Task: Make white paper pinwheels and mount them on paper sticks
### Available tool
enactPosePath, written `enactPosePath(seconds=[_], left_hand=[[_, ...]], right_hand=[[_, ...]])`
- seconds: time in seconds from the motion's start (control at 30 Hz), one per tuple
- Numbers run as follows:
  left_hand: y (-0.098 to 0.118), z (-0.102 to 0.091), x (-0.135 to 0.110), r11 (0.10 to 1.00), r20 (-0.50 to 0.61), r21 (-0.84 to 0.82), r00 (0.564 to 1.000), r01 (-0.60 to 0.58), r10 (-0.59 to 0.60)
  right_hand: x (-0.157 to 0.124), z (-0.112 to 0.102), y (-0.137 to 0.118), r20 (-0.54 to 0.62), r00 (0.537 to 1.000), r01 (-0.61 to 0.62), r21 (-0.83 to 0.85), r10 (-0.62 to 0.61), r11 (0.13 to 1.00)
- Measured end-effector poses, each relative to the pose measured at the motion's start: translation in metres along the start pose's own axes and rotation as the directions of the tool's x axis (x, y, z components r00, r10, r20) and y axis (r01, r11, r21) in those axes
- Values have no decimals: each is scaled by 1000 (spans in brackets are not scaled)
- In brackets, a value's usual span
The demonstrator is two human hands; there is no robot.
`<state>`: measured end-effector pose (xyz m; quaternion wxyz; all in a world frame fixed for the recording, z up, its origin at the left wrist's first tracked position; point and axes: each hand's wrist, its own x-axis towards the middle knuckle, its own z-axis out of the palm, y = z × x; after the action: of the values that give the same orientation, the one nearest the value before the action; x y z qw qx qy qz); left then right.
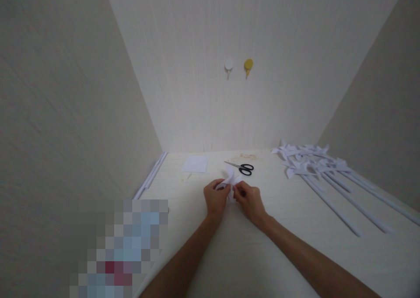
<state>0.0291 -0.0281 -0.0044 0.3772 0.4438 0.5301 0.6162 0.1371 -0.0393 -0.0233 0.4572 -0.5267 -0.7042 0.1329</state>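
Both my hands meet over the middle of the white table. My left hand and my right hand each pinch a small folded piece of white paper between them, fingers closed on its edges. The paper curls upward above my fingertips. Just beyond it lie black-handled scissors.
A flat white paper sheet lies at the back left. Several white paper pinwheels on long white sticks lie at the right. White sticks run along the left wall. Two hooks, white and yellow, hang on the back wall.
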Motion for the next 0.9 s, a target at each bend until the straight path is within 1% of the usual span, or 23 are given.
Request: enactPosePath(seconds=[0.13,0.4,0.63,0.8,0.9], left_hand=[[0,0,0,1000,15,22,1000,-15,15],[-8,0,3,996,64,-89,998,13,-7],[-5,0,3,996,66,-82,997,37,-32],[-2,1,2,996,39,-76,998,56,-53],[0,1,1,997,46,-55,997,60,-58]], right_hand=[[1,-1,-1,-4,1000,14,-3,-14,1000],[2,0,1,-58,995,80,-20,-81,997],[3,-2,0,-78,994,78,-21,-80,997],[3,-3,-1,-123,989,81,-33,-85,996],[2,-2,0,-105,993,50,-40,-54,998]])
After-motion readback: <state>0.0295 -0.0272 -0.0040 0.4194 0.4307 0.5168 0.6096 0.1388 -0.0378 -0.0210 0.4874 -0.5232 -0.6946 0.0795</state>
